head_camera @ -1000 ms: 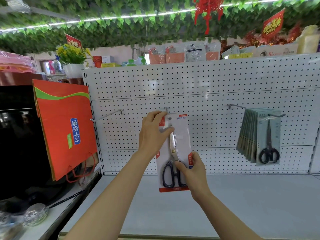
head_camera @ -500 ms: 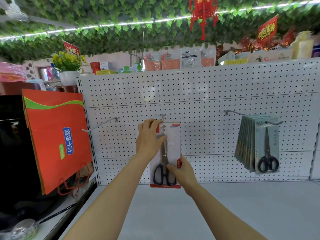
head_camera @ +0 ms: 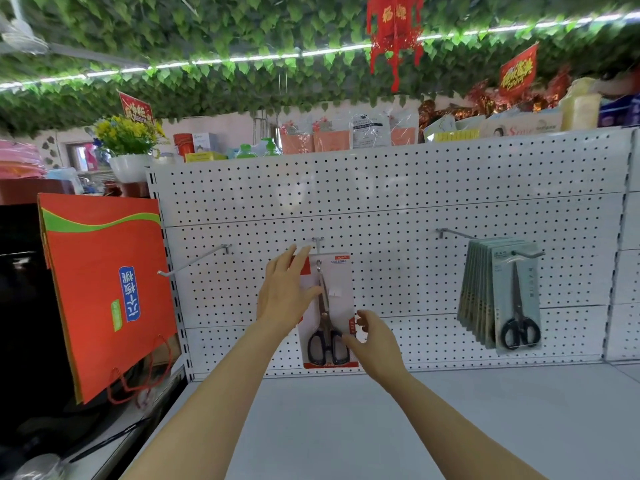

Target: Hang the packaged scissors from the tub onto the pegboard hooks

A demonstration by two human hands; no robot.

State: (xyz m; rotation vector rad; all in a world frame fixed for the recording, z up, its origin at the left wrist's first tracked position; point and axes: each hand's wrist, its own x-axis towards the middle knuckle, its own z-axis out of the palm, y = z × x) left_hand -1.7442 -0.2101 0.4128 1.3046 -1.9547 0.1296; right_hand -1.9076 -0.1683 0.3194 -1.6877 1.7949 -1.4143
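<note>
On the middle hook (head_camera: pixel 317 241) of the pegboard (head_camera: pixel 398 209) hangs the scissors pack (head_camera: pixel 332 306), my left hand (head_camera: pixel 284 295) spread flat against it and my right hand (head_camera: pixel 372 341) loosely pinching its lower edge to stop it swinging.

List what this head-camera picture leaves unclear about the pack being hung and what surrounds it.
- Head view: the left hand covers the left edge of the red-and-white scissors pack.
- The right hand hides its lower right corner.
- Whether the pack's hole sits on the middle hook: too small to tell.
- The tub: not in view.
- Print on the grey packs: too small, blurred.
</note>
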